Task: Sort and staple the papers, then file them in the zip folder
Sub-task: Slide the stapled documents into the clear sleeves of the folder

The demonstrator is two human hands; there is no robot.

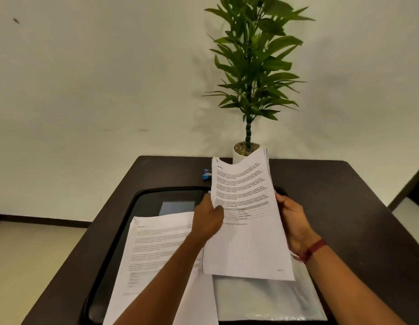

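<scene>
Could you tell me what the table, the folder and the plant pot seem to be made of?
Table: dark brown wood or laminate, matte, with an even surface.
Folder: translucent plastic, slightly glossy, showing pale reflections.
Plant pot: smooth white, ceramic or plastic; I cannot tell which.

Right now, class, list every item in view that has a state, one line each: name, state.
Held stack: raised, top edge sagging.
Left hand: grips the stack's left edge.
Right hand: grips its right edge.
Loose sheets: lying flat on the tray.
Zip folder: lying flat; open or zipped unclear.
Stapler: resting untouched on the table, partly hidden.
Potted plant: upright.
</scene>
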